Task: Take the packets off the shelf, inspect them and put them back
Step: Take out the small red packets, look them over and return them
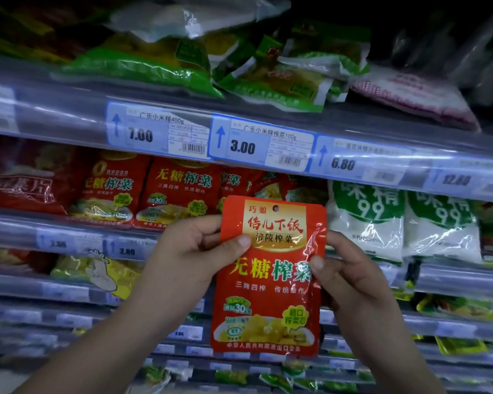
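Note:
A red packet (268,297) with yellow and green Chinese lettering is held upright in front of the shelves, its printed front facing me. My left hand (194,251) pinches its upper left edge, thumb on the front. My right hand (350,268) pinches its right edge, thumb on the front and fingers behind. Behind it, a row of matching red packets (180,191) stands on the shelf (69,223) at that height.
Green packets (271,86) lie on the upper shelf above blue price tags (259,143). White and green bags (365,220) stand to the right of the red row. Yellow packets (97,271) sit lower left, with more shelves and green packets below.

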`<act>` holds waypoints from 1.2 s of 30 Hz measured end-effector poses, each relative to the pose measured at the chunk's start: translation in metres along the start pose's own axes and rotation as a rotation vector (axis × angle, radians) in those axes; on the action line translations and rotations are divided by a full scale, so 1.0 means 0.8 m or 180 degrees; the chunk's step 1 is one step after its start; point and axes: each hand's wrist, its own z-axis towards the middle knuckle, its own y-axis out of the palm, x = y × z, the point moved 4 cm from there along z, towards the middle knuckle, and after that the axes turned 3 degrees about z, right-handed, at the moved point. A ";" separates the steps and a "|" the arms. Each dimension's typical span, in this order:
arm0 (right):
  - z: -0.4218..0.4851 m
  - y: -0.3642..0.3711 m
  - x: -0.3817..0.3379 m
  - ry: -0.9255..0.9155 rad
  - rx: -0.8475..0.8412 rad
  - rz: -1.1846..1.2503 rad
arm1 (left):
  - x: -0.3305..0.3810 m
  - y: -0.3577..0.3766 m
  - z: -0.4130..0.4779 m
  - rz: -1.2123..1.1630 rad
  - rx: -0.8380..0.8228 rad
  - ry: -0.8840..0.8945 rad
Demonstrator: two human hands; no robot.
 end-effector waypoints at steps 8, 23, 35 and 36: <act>-0.001 0.007 -0.009 -0.0148 -0.0077 -0.0172 | 0.011 0.003 0.007 -0.0247 0.0058 -0.0367; -0.001 0.010 -0.007 0.0103 -0.0223 -0.0034 | 0.014 -0.002 0.016 -0.0593 0.0237 -0.0469; 0.011 0.003 -0.008 0.0230 -0.0087 0.0260 | 0.001 -0.007 0.005 0.0029 -0.1132 -0.0246; 0.012 0.004 -0.006 0.0252 -0.0122 0.0282 | -0.001 -0.008 0.005 0.0002 -0.1140 -0.0264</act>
